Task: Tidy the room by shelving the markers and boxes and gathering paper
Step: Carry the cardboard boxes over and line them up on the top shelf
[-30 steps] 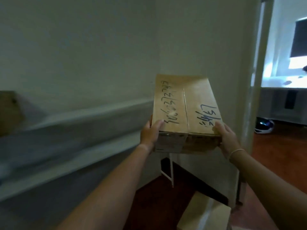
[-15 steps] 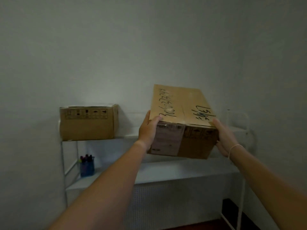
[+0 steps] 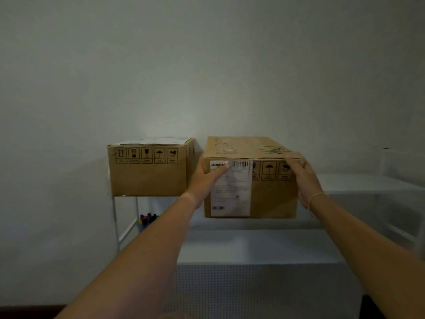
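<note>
Holding the labelled cardboard box (image 3: 250,178) between both hands, left hand (image 3: 207,178) and right hand (image 3: 303,178), fingers clamped on its sides at top-shelf (image 3: 368,183) height, we judge: second box (image 3: 148,168) shelved, markers (image 3: 147,218) shelved below, paper unseen.

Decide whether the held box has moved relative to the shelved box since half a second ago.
Yes. The held box has closed in on the shelved box and levelled out beside it.
</note>
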Action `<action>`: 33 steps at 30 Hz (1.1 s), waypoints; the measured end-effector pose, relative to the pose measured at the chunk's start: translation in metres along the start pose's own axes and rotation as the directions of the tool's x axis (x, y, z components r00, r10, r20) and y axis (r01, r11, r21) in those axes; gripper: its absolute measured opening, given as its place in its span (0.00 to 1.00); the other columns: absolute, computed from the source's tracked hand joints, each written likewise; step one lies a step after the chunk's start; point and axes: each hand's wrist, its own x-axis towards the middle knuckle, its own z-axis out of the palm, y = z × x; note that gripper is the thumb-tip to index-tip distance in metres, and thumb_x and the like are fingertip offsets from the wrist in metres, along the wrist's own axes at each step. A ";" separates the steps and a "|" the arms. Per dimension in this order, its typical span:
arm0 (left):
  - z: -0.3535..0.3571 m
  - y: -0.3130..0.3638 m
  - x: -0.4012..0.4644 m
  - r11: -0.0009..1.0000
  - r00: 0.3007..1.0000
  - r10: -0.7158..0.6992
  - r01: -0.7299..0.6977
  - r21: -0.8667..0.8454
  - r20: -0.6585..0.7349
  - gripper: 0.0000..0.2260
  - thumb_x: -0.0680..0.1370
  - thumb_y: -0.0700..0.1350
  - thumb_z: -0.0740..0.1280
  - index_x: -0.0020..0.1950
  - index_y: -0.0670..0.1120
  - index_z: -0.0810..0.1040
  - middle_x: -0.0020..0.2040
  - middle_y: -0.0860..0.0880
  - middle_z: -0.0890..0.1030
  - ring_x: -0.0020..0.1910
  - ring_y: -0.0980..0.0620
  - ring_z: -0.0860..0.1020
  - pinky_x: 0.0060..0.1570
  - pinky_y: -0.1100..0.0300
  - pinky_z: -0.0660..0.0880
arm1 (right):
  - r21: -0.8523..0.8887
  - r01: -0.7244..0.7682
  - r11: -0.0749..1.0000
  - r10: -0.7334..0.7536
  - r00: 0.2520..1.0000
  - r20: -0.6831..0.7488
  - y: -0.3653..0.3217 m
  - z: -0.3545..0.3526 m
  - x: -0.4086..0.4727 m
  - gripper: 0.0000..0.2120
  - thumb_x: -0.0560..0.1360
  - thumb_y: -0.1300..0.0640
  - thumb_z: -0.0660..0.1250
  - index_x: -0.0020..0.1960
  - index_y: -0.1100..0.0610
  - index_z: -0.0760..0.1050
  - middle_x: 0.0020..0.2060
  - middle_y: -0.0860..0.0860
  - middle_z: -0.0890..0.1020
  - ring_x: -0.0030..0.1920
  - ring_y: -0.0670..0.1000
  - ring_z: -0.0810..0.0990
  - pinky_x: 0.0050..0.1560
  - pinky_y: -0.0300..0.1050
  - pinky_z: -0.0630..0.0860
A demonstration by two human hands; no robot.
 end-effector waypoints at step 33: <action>-0.097 -0.019 0.086 0.100 0.932 0.351 0.061 0.993 -0.093 0.31 0.77 0.60 0.61 0.76 0.50 0.58 0.75 0.42 0.61 0.75 0.37 0.57 0.73 0.40 0.56 | -0.506 -0.027 0.862 0.063 0.997 0.055 0.041 0.093 0.054 0.31 0.76 0.46 0.63 0.74 0.55 0.57 0.70 0.55 0.69 0.68 0.59 0.69 0.65 0.53 0.68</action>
